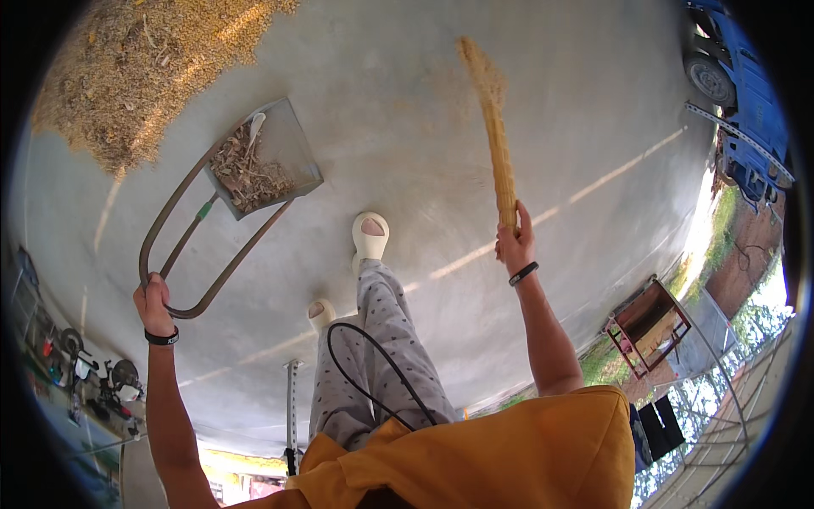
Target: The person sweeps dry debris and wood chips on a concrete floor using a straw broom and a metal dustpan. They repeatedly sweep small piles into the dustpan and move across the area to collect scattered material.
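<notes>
My left hand (153, 304) grips the bent end of the brown looped handle on a metal dustpan (287, 149). Inside the pan lie dry leaves and chaff (251, 175), along with a small white piece (256, 128). A thinner rod with a green collar (203, 210) runs from the pan toward the same hand. Out to the right, my right hand (516, 240) is closed around the handle end of a bundled straw hand broom (499, 146). The broom's frayed tip points away from me, over the concrete floor (407, 114).
A wide heap of yellow grain (172, 63), possibly corn kernels, spreads at the upper left. A blue vehicle (753, 95) stands at the right edge. Motorbikes (108, 382) are at the lower left, near a perforated metal post (292, 407). A reddish frame (648, 327) stands at the lower right.
</notes>
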Tool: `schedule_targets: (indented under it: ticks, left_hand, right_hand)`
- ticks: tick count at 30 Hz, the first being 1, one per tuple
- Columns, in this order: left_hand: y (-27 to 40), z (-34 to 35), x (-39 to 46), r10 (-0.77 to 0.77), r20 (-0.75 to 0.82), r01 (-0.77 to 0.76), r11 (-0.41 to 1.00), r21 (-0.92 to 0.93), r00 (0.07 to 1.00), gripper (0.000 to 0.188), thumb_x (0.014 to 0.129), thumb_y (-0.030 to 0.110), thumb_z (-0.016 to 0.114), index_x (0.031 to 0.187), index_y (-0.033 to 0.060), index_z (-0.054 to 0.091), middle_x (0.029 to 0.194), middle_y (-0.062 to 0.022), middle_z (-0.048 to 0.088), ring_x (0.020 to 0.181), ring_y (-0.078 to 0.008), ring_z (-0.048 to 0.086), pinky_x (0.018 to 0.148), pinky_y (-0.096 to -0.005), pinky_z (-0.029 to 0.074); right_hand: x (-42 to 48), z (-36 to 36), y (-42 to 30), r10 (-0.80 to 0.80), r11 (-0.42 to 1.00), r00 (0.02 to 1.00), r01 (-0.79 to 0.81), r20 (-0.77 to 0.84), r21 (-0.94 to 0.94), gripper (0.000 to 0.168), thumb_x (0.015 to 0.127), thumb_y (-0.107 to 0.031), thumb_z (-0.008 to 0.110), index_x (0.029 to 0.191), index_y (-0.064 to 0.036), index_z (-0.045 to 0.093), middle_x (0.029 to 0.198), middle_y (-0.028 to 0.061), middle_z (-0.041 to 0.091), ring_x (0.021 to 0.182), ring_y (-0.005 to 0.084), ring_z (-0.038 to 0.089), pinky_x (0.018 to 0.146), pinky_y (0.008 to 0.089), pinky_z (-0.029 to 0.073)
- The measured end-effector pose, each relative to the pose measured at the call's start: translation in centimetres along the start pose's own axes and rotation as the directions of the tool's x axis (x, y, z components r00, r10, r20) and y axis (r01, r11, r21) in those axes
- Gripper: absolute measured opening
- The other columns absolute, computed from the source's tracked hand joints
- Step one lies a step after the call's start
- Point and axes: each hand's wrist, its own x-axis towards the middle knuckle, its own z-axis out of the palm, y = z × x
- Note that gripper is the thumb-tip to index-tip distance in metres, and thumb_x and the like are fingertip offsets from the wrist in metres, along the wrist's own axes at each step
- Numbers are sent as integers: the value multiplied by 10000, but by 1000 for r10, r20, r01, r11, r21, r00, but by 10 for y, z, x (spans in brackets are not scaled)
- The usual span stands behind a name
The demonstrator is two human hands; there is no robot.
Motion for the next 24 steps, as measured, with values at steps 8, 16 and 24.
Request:
schedule_targets:
  ticks: [8,16,24]
  left_hand:
    - [7,13,13,89,46,-91,995,38,995,360,806,210,359,476,85,290,464,18,267,455,-75,232,452,-247,183]
    - [6,8,-6,105,-6,-105,994,-2,994,339,787,188,360,473,80,294,466,8,286,454,-77,255,446,-236,195]
    - [2,13,1,148,-60,-153,985,-76,987,369,787,204,448,464,61,340,452,21,318,453,-66,280,432,-236,212]
  right_hand:
    - [206,-55,13,241,918,970,-219,-27,330,133,733,-49,478,758,-74,350,408,31,328,330,152,378,305,288,352]
    - [-94,53,77,292,944,931,-244,220,-220,565,735,-89,472,1226,-175,205,730,126,531,417,171,503,369,292,433]
    - [-29,138,1,29,959,985,20,169,-283,548,740,-139,437,1228,-142,190,736,184,544,505,275,545,434,358,445]
